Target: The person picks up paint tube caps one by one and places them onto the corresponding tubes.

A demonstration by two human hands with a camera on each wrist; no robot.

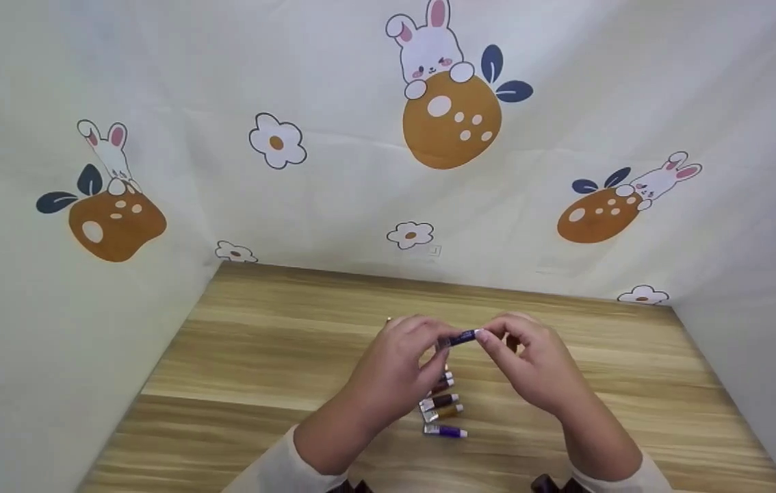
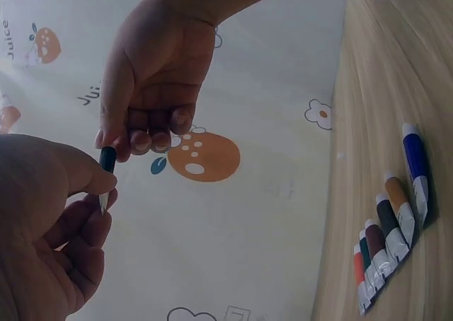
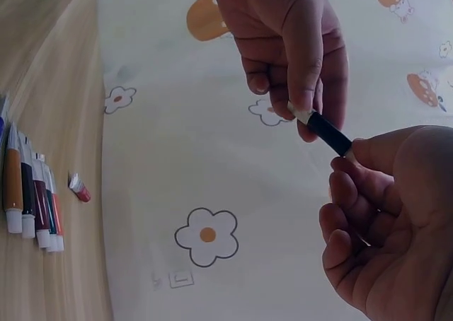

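Observation:
A small dark blue paint tube (image 1: pixel 462 337) is held up over the table between both hands. My left hand (image 1: pixel 398 363) pinches its silver crimped end between thumb and fingers. At the other end, the thumb and fingertips of my right hand (image 1: pixel 538 366) grip the white cap, which they mostly cover in the right wrist view. Below the left hand lies a row of paint tubes: a purple-blue one (image 1: pixel 444 431), an ochre one (image 1: pixel 445 412), a near-black one (image 2: pixel 388 215), a maroon one (image 2: pixel 375 237), a green one (image 2: pixel 365 249) and an orange one (image 2: pixel 359 263).
Apart from the row, a single red tube (image 3: pixel 81 189) lies on the wood-grain table (image 1: pixel 278 329). A pale cloth (image 1: pixel 333 198) printed with rabbits, oranges and flowers rises behind the table and along both sides.

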